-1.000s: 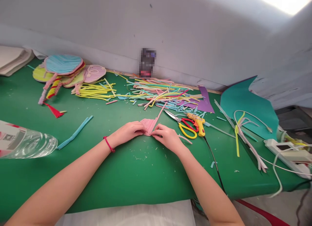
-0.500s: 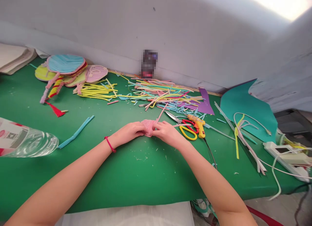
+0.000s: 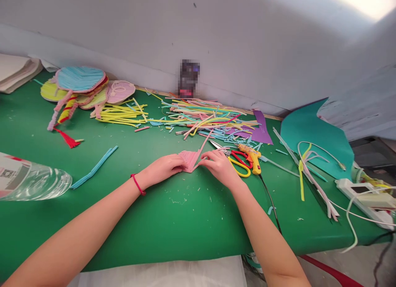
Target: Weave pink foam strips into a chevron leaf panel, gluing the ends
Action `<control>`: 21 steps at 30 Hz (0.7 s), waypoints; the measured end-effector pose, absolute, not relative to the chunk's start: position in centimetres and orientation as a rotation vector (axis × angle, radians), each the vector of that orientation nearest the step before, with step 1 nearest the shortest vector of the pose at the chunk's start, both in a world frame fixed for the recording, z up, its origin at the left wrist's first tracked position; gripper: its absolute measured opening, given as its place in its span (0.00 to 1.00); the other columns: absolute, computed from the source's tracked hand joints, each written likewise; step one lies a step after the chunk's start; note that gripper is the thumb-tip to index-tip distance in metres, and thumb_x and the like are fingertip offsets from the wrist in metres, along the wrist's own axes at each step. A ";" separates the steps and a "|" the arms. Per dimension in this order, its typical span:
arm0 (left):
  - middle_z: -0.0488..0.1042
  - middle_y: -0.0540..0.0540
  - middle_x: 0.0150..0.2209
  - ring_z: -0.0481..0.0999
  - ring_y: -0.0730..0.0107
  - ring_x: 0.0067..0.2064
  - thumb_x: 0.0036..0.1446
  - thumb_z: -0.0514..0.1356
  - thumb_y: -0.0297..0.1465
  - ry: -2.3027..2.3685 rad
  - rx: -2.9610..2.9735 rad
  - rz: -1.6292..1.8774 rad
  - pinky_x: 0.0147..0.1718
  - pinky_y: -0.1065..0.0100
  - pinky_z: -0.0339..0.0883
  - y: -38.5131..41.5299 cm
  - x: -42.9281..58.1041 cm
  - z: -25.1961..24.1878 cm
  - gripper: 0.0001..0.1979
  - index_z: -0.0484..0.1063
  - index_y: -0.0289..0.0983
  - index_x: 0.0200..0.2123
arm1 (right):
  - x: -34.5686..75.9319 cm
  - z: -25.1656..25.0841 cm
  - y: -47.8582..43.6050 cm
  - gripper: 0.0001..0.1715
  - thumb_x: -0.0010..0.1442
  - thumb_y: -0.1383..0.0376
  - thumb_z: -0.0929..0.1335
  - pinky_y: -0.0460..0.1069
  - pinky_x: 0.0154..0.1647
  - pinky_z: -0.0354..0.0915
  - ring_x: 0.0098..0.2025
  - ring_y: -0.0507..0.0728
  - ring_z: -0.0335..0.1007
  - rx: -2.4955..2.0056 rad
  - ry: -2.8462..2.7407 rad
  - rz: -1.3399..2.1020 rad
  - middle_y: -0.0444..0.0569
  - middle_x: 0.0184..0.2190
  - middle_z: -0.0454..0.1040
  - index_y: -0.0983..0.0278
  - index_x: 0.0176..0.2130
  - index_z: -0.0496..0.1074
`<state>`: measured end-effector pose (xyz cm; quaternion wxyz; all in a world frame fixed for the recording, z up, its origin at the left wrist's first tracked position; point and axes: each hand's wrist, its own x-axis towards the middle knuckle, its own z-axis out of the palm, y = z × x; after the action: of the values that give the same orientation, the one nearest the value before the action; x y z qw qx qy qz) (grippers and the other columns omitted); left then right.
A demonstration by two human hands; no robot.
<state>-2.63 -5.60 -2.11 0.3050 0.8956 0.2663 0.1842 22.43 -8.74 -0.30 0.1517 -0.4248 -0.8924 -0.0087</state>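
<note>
A small pink panel [image 3: 189, 158] of pipe cleaners laid side by side rests on the green table. My left hand [image 3: 162, 168] is closed on its left edge, with the fingertips partly hidden. At the panel's lower right corner, my right hand [image 3: 220, 167] pinches a pink pipe cleaner that runs out from that corner; its far end shows behind the fingers. Another pink pipe cleaner [image 3: 204, 142] sticks up and away from the panel's right side. Just right of my right hand lie scissors [image 3: 239, 165] with red and yellow handles and a yellow glue gun [image 3: 254, 159].
Loose coloured pipe cleaners [image 3: 198, 117] are heaped along the wall. Finished fans [image 3: 80, 78] lie at the back left. A water bottle [image 3: 40, 179] lies at the left, near blue pipe cleaners [image 3: 95, 168]. A teal sheet [image 3: 312, 134] and a power strip [image 3: 365, 200] occupy the right.
My right hand has moved slightly right, off the panel's face, and now pulls a pink pipe cleaner outward from the corner. My left hand keeps its hold.
</note>
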 end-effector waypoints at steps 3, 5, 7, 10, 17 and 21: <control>0.76 0.46 0.42 0.73 0.67 0.44 0.61 0.54 0.25 0.720 2.458 0.481 0.44 0.67 0.65 -6.1 -2.5 -1.7 0.10 0.74 0.39 0.42 | 22.6 -1.3 -8.9 0.15 0.67 0.66 0.60 0.51 0.40 0.61 0.40 0.56 0.69 -1.302 -2.458 0.022 0.52 0.42 0.75 0.60 0.39 0.75; 0.75 0.45 0.42 0.73 0.66 0.44 0.60 0.54 0.25 0.729 2.521 0.484 0.44 0.67 0.65 -6.5 -2.3 -1.5 0.10 0.73 0.39 0.42 | 22.7 -1.7 -9.0 0.14 0.67 0.66 0.60 0.50 0.40 0.63 0.41 0.55 0.70 -1.344 -2.372 0.092 0.53 0.43 0.74 0.61 0.40 0.75; 0.74 0.45 0.42 0.72 0.65 0.44 0.60 0.55 0.26 0.746 2.571 0.488 0.43 0.66 0.66 -6.8 -2.0 -1.5 0.09 0.72 0.39 0.41 | 22.8 -1.8 -9.1 0.14 0.66 0.65 0.61 0.50 0.41 0.65 0.41 0.55 0.71 -1.368 -2.294 0.176 0.53 0.43 0.73 0.61 0.41 0.75; 0.74 0.45 0.40 0.72 0.64 0.43 0.60 0.56 0.30 0.827 2.615 0.508 0.41 0.64 0.65 -7.2 -1.4 -1.8 0.06 0.72 0.38 0.39 | 22.8 -1.8 -9.1 0.13 0.66 0.64 0.61 0.50 0.44 0.67 0.43 0.55 0.71 -1.363 -2.196 0.294 0.52 0.43 0.73 0.61 0.40 0.75; 0.75 0.47 0.37 0.72 0.65 0.39 0.61 0.55 0.29 0.909 2.603 0.538 0.38 0.65 0.63 -7.3 -0.6 -1.9 0.06 0.71 0.38 0.37 | 22.1 -2.5 -8.7 0.13 0.66 0.63 0.62 0.52 0.50 0.68 0.46 0.56 0.71 -1.307 -2.079 0.381 0.52 0.43 0.73 0.60 0.40 0.76; 0.76 0.47 0.37 0.72 0.65 0.39 0.62 0.54 0.31 0.908 2.570 0.546 0.38 0.65 0.63 -7.3 -0.6 -1.6 0.07 0.72 0.39 0.38 | 21.8 -2.8 -8.5 0.13 0.65 0.63 0.62 0.53 0.51 0.69 0.47 0.57 0.71 -1.279 -2.056 0.400 0.52 0.44 0.73 0.60 0.40 0.76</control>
<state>-0.61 -7.33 -1.65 0.1799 0.9094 0.3212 0.1934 21.77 -8.52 -2.84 0.3372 -0.4906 -0.7887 0.1535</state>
